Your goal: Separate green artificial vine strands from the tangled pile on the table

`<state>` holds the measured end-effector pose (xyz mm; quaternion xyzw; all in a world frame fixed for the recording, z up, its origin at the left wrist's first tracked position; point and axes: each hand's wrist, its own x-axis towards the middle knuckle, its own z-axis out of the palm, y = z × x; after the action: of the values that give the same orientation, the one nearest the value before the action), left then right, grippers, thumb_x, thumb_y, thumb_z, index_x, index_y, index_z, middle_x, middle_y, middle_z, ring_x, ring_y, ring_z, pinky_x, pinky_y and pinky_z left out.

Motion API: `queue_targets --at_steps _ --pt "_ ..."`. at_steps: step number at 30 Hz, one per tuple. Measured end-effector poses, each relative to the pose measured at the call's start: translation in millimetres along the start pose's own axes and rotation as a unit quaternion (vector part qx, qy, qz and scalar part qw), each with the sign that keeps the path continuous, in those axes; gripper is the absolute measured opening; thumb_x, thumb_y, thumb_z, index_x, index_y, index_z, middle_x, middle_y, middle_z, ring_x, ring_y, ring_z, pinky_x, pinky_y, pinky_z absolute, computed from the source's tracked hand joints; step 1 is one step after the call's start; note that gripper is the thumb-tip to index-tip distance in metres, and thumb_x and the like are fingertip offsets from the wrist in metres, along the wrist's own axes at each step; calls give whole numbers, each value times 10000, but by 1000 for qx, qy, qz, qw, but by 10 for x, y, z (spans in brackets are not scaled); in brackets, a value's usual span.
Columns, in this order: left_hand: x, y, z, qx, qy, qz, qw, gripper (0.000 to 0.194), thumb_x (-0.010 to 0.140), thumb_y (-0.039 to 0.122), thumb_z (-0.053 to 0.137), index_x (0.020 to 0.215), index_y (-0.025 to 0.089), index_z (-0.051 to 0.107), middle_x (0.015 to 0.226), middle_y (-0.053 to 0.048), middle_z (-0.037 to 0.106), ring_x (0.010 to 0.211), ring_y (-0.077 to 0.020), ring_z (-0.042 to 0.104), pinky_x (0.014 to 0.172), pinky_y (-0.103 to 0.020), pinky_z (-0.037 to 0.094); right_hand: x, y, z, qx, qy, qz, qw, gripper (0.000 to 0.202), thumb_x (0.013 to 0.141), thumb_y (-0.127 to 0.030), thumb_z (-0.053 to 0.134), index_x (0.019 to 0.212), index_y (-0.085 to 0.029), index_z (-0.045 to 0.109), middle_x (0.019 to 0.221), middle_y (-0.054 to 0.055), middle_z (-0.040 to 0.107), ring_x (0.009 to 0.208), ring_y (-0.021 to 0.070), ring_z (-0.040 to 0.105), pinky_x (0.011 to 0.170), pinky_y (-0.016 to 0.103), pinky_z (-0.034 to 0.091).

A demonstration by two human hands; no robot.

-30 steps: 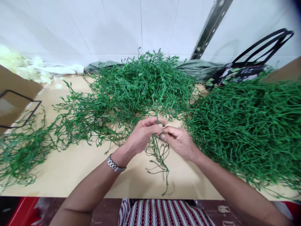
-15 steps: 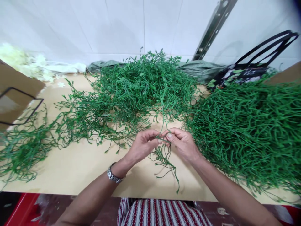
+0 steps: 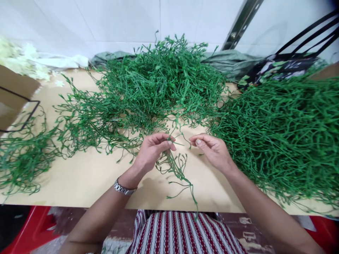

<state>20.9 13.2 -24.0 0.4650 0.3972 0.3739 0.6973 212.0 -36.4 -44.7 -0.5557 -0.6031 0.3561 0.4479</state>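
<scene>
Left hand (image 3: 152,151) pinches the green sprig (image 3: 180,175), which dangles toward five o'clock; right hand (image 3: 214,151) is narrow, its grip unclear. Strands (image 3: 182,133) reaching toward the twelve-o'clock pile (image 3: 164,84) could snag if pulled

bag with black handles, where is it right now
Head view, upper right: the bag sits near the wall, just behind the right-hand pile of green stems.

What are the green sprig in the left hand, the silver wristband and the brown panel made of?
The green sprig looks like plastic with a faint shine: its colour is very even, though wire could be hidden inside. The silver wristband seems to be metal, as its links look bright and shiny. The brown panel is probably cardboard: flat, plain and dull.
</scene>
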Motion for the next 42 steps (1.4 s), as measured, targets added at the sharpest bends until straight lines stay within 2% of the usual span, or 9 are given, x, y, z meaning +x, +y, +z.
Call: queue_targets --at_steps 4,7,11,16,21,26,36,40,42 --pt "21 -8 -36 -11 9 17 1000 91 654 185 646 724 126 645 573 -20 646 509 -104 554 496 -211 419 -148 -3 -67 -93 4 -142 985 150 814 -172 496 886 -190 626 790 44 624 746 163 587 670 299 467" --pt "39 -16 -28 -26 16 17 999 98 648 188 652 727 135 629 571 -8 637 492 -92 539 477 -198 407 -212 -56 -62 -154 -71 -257 951 348 759 -79 466 1060 -215 577 972 69 613 918 201 561 796 382 452" --pt "51 -25 50 -62 49 13 997 118 634 174 652 730 126 604 565 -2 620 499 -84 534 459 -181 377 -200 -45 30 -227 -162 -280 919 445 737 -75 456 1165 -187 496 1213 114 496 1158 247 417 919 476 380" --pt "39 -47 137 -117 92 10 989 129 646 157 625 748 130 550 587 9 600 513 -82 540 494 -187 402 -152 35 108 -155 -136 -300 931 218 777 -95 484 956 -179 576 1119 111 558 1089 226 476 884 428 415" --pt "0 -52 121 -81 121 48 988 215 648 162 614 842 163 522 570 44 543 504 -79 515 516 -196 416 -167 23 97 -9 -88 -218 972 196 865 -251 452 947 -170 610 921 105 620 841 183 575 730 339 480" --pt "-87 -88 64 -47 124 34 991 199 648 167 612 823 153 520 601 32 543 557 -86 531 551 -199 427 -187 -1 116 107 -99 -43 988 360 868 -449 428 870 -160 643 747 65 622 501 93 452 457 224 388" --pt "-311 -190 -157 83 149 -2 985 326 689 240 632 984 109 588 835 -53 652 760 -143 603 740 -267 460 -181 -8 269 262 -168 22 950 362 791 -507 535 825 -161 637 697 54 617 648 140 572 615 269 462" --pt "-410 -196 -278 221 183 50 957 359 766 267 564 1105 148 564 900 -65 632 796 -170 600 735 -287 460 -181 49 277 217 -190 10 957 355 811 -486 518 827 -152 636 753 59 605 706 141 568 650 266 453" --pt "-466 -180 -266 311 213 146 915 303 773 212 552 1072 186 592 937 -71 637 848 -192 595 768 -310 449 -172 53 263 200 -191 -3 961 362 828 -487 490 846 -153 629 779 59 593 730 141 566 664 265 449"
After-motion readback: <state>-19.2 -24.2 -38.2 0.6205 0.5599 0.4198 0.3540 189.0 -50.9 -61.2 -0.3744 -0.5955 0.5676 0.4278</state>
